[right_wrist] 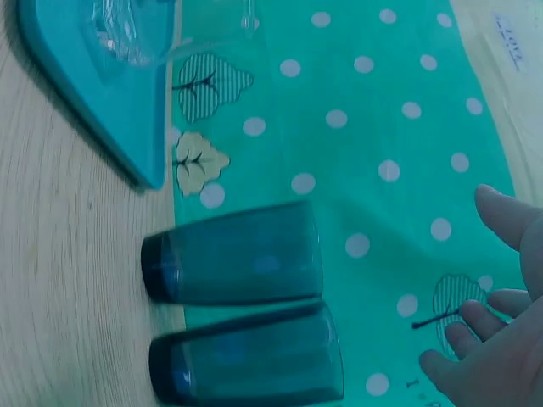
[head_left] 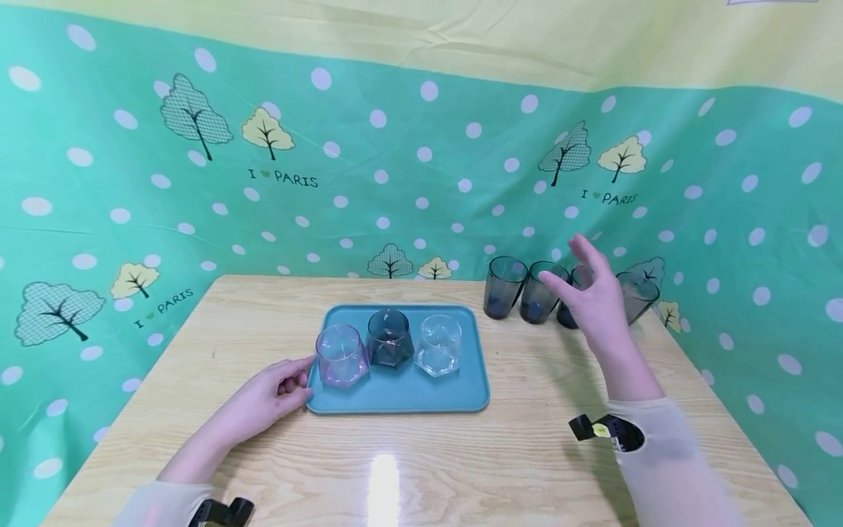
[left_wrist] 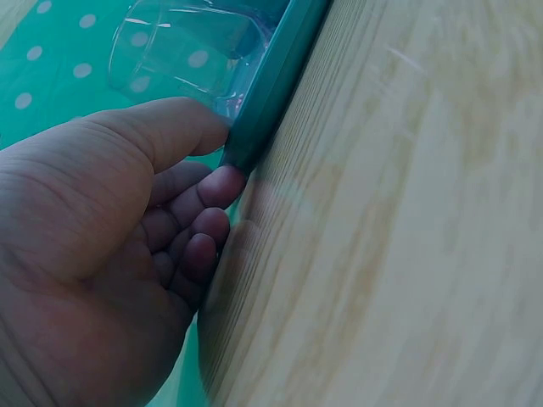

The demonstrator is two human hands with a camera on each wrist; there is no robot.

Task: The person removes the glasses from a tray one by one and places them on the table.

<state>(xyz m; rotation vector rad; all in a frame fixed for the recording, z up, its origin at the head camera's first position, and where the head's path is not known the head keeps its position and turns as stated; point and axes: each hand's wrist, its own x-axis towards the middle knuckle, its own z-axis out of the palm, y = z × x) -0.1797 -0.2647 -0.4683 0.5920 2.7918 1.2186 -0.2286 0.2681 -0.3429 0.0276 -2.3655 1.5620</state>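
Note:
My left hand (head_left: pixel 273 391) holds the left edge of a blue tray (head_left: pixel 402 401), thumb and index finger at its rim and the other fingers curled. Three short faceted glasses stand upright on the tray: a pinkish glass (head_left: pixel 342 359) nearest that hand, a dark grey glass (head_left: pixel 390 340) in the middle and a clear glass (head_left: pixel 439 348) on the right. My right hand (head_left: pixel 596 296) is raised with thumb and fingers spread, holding nothing. Behind it, several tall dark tumblers (head_left: pixel 506 289) stand in a row, partly hidden by the hand; two tumblers (right_wrist: pixel 237 254) show in the right wrist view.
The wooden table (head_left: pixel 461 468) ends against a green dotted curtain (head_left: pixel 421 190) at the back and sides. The tumblers stand near the table's back right corner, to the right of the tray.

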